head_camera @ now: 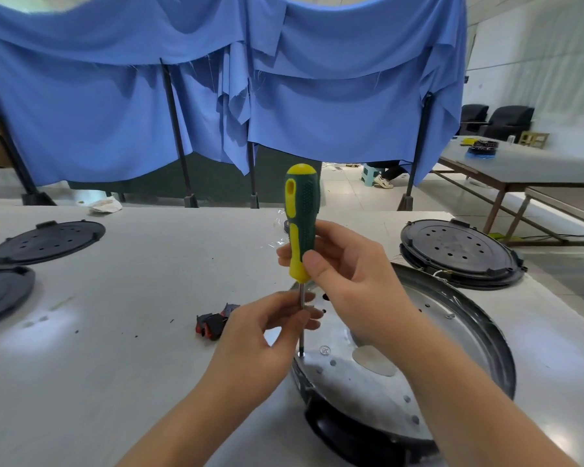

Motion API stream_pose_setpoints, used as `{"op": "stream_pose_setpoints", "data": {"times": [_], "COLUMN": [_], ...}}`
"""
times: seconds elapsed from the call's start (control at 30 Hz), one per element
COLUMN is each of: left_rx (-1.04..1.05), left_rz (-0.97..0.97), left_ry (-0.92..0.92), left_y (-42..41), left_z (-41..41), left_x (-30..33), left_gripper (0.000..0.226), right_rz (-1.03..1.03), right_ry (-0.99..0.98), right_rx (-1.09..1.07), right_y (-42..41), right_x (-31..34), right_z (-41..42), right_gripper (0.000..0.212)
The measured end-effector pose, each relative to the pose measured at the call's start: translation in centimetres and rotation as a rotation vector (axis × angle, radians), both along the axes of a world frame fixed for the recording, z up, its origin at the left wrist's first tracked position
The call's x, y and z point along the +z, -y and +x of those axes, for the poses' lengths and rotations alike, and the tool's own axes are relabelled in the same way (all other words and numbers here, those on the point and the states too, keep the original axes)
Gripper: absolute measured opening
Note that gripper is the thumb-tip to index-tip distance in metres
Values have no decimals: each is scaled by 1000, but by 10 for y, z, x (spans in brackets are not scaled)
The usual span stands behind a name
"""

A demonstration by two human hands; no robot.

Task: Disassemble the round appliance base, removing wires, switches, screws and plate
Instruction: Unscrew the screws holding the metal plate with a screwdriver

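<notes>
Clutter rings our working spot on the white table [132, 365]. Our right hand [348, 281] wraps the green-and-yellow screwdriver [300, 224] low on its handle, holding it upright, while our left hand [270, 335] pinches the bare shaft between fingertips. The tip stands on a screw [300, 354] at the near-left edge of the metal plate [368, 379], which sits inside the round appliance base [486, 335] at the table's right side. Our right wrist and forearm cross over the plate and hide much of its middle. Just left of our left hand lie red-and-black switches [213, 323], loose on the table. Two dark round covers [48, 241] rest at the far left, well apart from the base. Behind the base sits another stacked black base [459, 254]. Blue cloth [216, 79] hangs across the background.
</notes>
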State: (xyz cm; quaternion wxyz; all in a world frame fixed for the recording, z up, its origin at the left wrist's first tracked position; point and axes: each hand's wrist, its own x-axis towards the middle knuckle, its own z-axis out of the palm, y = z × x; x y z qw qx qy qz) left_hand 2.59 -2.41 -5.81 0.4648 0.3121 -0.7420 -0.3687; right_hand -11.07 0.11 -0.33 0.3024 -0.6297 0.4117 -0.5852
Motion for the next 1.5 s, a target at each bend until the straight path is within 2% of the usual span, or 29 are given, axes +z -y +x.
{"op": "stream_pose_setpoints", "data": {"times": [0.07,0.17,0.33,0.47,0.57,0.73,0.93,1.0,1.1,1.17,1.27,1.5], "left_rx": [17,59,163,112,1,84,144,84,12,21,66,140], "left_rz": [48,86,86,12,-19,48,33,3,-12,11,33,37], "left_ry": [-24,-57,-48,2,44,11,20,56,85,57,26,0], "left_y": [0,0,3,4,1,3,5,2,-1,-1,-2,1], "left_z": [0,-2,-4,-2,1,1,2,2,3,2,0,-1], "left_x": [1,3,0,-2,0,2,-1,-1,-1,-1,0,-3], "left_gripper": [25,21,17,14,25,19,14,13,24,22,20,15], "right_rz": [3,1,-13,21,34,14,-8,7,26,35,54,2], "right_ry": [-11,-106,-55,71,71,-100,-39,-11,-17,-46,-112,70], "right_rx": [-26,-141,-223,-106,-6,-152,-111,-56,-14,-40,-157,-198], "right_y": [-1,-1,2,3,1,0,1,1,1,1,1,3], "right_x": [0,-1,-2,-2,0,0,-3,-4,-2,-3,-5,-4], "right_z": [3,4,1,-2,-3,1,-1,-3,-3,-1,1,-2], "right_gripper": [23,32,34,32,29,28,25,25,26,26,40,47]}}
